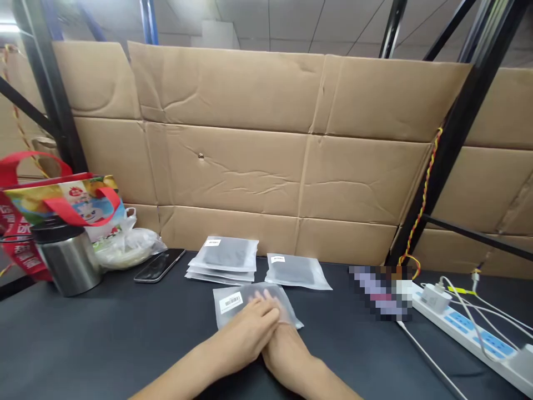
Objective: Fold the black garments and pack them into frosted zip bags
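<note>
One head-worn view, forward and down over nearby hands (255, 329), cardboard wall (233, 161) beyond.

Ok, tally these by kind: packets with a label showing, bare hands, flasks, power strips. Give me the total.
Packets with a label showing: 3 (bottom packet, top packet of the stack, right packet)
Bare hands: 2 (left hand, right hand)
Flasks: 1 (metal flask)
Power strips: 1 (white power strip)
Total: 7
</note>
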`<act>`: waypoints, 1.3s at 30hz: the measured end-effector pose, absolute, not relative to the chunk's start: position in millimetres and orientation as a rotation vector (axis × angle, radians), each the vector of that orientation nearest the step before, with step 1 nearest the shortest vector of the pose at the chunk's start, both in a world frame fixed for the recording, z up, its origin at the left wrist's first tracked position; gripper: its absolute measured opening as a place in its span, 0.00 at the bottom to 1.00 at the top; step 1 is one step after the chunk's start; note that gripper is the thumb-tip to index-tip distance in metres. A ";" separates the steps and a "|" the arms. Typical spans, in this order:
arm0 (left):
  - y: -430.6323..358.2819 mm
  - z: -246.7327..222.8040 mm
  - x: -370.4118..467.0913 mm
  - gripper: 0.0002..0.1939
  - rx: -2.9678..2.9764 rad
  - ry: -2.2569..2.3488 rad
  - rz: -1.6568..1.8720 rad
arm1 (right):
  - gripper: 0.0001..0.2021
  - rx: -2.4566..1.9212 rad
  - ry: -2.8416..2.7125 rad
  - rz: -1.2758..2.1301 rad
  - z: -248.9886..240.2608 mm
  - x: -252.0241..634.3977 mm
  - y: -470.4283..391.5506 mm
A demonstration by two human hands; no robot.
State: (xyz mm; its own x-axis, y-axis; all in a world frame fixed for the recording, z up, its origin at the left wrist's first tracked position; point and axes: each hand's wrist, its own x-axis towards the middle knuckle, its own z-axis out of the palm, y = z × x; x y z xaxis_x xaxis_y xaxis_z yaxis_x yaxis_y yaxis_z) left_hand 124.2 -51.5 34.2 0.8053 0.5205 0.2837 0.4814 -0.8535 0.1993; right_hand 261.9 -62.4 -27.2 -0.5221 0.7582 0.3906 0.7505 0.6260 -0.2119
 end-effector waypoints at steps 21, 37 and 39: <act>-17.9 8.1 70.9 0.29 2.835 0.940 0.358 | 0.14 -1.211 -2.296 -0.106 3.3 330.3 -89.7; -46.7 16.8 173.7 0.08 3.172 0.906 0.326 | 0.11 -1.294 -2.330 -0.229 -13.6 351.1 -78.2; -43.0 15.9 180.0 0.10 3.190 0.866 0.290 | 0.12 -1.305 -2.336 -0.236 -13.9 352.3 -78.3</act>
